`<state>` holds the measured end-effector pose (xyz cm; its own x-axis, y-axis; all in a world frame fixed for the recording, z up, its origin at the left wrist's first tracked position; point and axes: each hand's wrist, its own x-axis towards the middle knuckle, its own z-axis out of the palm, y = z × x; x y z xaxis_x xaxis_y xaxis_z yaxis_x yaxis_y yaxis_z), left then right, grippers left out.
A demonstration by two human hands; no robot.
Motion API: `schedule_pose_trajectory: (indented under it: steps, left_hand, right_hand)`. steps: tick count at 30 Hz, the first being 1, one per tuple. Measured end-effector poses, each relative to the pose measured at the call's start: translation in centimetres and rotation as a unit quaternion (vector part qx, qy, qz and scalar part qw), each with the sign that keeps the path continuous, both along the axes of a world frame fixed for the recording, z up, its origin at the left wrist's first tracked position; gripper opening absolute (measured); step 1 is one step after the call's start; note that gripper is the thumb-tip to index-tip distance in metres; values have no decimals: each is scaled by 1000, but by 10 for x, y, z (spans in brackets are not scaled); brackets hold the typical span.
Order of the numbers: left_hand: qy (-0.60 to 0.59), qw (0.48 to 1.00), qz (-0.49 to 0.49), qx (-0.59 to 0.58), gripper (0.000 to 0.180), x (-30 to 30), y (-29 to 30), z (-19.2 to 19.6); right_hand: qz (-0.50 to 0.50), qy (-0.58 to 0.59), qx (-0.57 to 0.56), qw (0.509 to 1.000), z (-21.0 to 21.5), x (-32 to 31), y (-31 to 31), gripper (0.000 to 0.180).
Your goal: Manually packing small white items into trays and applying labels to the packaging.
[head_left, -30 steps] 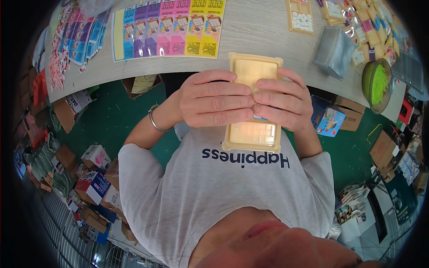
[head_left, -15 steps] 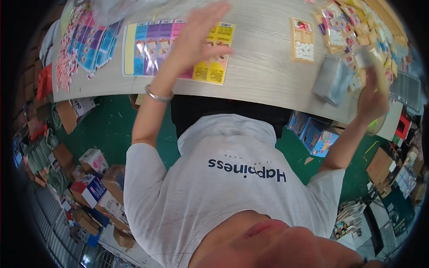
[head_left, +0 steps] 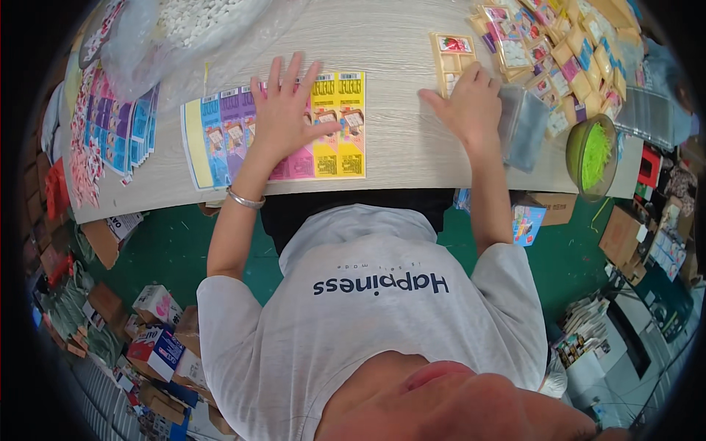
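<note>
The worktop, a pale wood-grain surface, fills the upper part of the view from nine o'clock to three o'clock, its near edge curving across the middle. At about eleven o'clock on it lies a large clear plastic bag holding small white pieces. Just below that, near the worktop's near edge, a row of coloured cards lies flat side by side, running from yellow and blue through purple and pink to yellow at the right end. The left hand rests palm down on the middle of this row, fingers spread and straight, its grip open and closed on nothing; a metal bangle sits on that wrist. At two o'clock the right hand lies on the worktop with fingers loosely curled, touching the lower end of a cream-coloured packet with small windows; whether this grip pinches the packet cannot be told. Just to the right of that hand lies a stack of clear sleeves. A heap of similar small packets spreads from one o'clock toward two o'clock. At three o'clock, at the worktop's edge, stands a green bowl holding green shreds. Further cards lie at ten o'clock.
</note>
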<state>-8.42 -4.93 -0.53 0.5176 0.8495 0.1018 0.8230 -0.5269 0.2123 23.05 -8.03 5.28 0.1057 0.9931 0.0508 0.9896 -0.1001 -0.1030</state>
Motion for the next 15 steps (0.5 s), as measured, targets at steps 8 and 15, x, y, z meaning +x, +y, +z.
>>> schedule_pose_trajectory:
  steps: [8,15]
  left_hand:
    - [-134,980,148,-8,106,-87,-10,14]
    - [-94,984,151,-13,73,-146,-22,13]
  right_hand:
    - [32,60,-15,998,-14,-71,-43,88]
    - [188,63,38,979,21,-145,-27,73]
